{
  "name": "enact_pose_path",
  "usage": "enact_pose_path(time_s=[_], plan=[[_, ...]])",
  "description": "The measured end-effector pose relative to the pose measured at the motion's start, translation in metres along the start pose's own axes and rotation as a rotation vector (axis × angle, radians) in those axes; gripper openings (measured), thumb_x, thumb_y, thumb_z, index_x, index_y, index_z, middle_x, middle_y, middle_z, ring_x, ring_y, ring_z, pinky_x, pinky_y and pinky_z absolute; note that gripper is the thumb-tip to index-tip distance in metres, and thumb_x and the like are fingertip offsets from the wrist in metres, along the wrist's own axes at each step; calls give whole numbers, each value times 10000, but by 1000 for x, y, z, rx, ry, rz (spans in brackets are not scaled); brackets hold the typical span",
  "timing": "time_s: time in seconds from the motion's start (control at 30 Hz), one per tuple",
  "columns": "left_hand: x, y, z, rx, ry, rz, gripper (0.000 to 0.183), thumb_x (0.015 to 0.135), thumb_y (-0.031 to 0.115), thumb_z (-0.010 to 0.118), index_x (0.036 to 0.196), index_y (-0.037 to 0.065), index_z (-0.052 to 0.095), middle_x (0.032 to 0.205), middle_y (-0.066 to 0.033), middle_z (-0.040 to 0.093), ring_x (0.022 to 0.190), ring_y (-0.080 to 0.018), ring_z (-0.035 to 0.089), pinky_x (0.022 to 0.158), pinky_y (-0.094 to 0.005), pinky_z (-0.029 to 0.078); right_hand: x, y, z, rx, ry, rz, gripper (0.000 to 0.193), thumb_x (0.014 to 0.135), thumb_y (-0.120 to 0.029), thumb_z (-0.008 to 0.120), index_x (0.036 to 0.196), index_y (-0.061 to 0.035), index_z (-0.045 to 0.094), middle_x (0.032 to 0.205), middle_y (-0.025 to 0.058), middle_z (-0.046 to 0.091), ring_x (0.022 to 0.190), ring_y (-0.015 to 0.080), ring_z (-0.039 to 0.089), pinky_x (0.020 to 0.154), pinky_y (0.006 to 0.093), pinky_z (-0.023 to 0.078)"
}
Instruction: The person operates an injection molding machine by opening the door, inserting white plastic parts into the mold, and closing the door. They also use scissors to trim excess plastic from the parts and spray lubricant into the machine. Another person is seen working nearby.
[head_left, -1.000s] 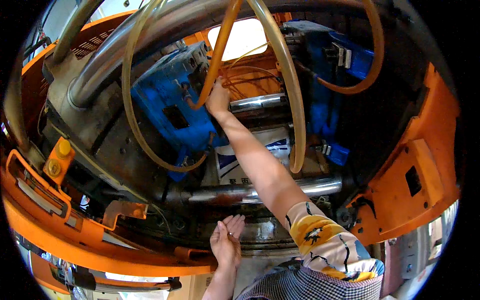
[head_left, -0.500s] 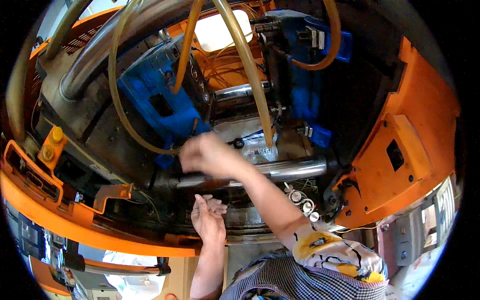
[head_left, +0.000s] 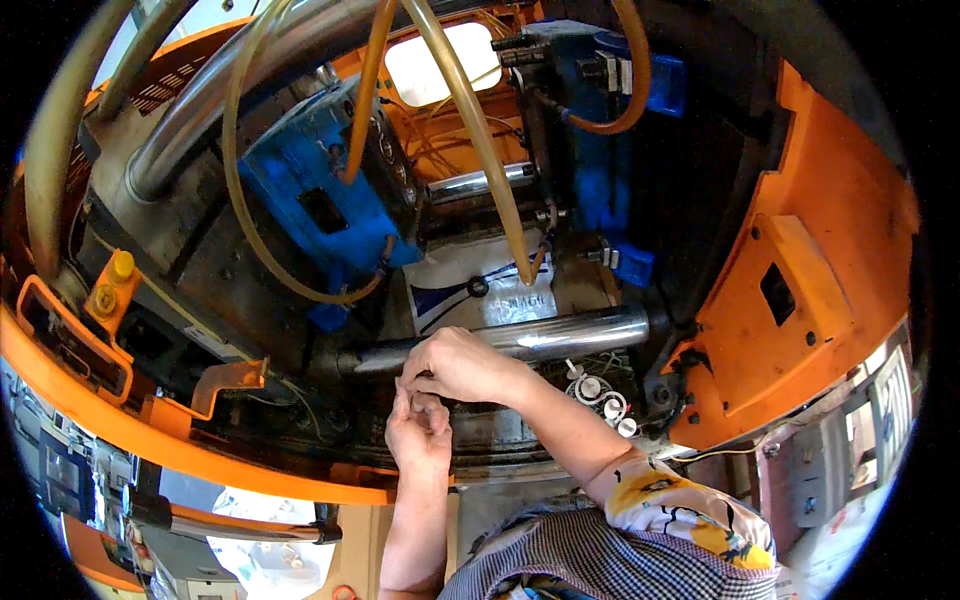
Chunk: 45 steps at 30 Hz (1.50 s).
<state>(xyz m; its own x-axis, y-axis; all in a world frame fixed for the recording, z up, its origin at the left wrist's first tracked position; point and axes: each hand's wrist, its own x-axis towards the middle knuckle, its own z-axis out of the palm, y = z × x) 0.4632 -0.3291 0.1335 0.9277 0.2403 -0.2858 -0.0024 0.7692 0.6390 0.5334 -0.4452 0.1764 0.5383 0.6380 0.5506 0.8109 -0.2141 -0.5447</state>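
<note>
My left hand [head_left: 419,436] is just on the near side of a shiny steel bar [head_left: 570,335], palm turned up and fingers curled. Over it, my right hand [head_left: 462,367] bends down so that its fingertips meet the left thumb and fingers. Both hands are closed in a pinch at that spot; anything between them is too small or hidden to make out. Beyond the bar lies a whitish plastic sheet [head_left: 515,303] with dark blue markings and a small dark ring [head_left: 478,287] on it. A blue mould block [head_left: 320,190] stands farther back on the left.
Several white round plastic parts [head_left: 592,386] on a thin loop lie right of my hands. Amber hoses [head_left: 478,130] hang across the opening. A second blue block [head_left: 600,150] stands at the right. Orange guards [head_left: 790,310] flank the machine; an orange rail [head_left: 230,478] runs along the near left.
My right hand has come down and nearer from above the steel bar to meet my left hand. The left fingers have curled in. The view has shifted slightly.
</note>
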Motion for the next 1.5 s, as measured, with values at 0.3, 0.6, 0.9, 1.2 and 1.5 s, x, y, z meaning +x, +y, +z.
enact_pose_path(time_s=[0.3, 0.6, 0.9, 1.2, 1.5], plan=[[-24, 2, -10, 260, -72, 111, 496, 935, 395, 457, 1116, -59, 545, 583, -4, 493, 492, -74, 421, 407, -187, 282, 121, 106, -28, 430, 1052, 52, 118, 786, -65, 635, 863, 19, 665, 831, 100, 669, 760, 154, 626, 684, 263, 477], [-60, 0, -38, 651, -188, 194, 505, 963, 363, 395, 987, -109, 574, 563, -109, 585, 445, -125, 494, 438, -232, 364, 273, 218, -62, 305, 1451, 72, 119, 755, -26, 615, 853, 17, 668, 715, 99, 657, 636, 161, 602, 613, 287, 466], [-56, 4, -50, 612, -193, 139, 474, 984, 297, 351, 983, -123, 570, 612, -149, 603, 459, -153, 512, 462, -256, 422, 281, 217, -60, 195, 1345, 76, 177, 770, -26, 631, 946, -49, 623, 790, 120, 655, 776, 262, 632, 714, 353, 468], [-55, 3, -46, 682, -186, 167, 462, 985, 280, 332, 969, -101, 593, 566, -128, 585, 402, -154, 493, 396, -255, 403, 283, 226, -53, 107, 1351, 120, 190, 781, -76, 626, 970, -83, 623, 791, 111, 663, 775, 313, 623, 708, 397, 464], [-61, 2, -54, 685, -186, 217, 448, 979, 282, 348, 979, -96, 589, 571, -131, 588, 418, -148, 500, 432, -264, 425, 276, 195, -45, -294, 1269, 275, 419, 744, -44, 592, 1158, -33, 529, 760, 161, 636, 762, 344, 600, 692, 440, 455]])
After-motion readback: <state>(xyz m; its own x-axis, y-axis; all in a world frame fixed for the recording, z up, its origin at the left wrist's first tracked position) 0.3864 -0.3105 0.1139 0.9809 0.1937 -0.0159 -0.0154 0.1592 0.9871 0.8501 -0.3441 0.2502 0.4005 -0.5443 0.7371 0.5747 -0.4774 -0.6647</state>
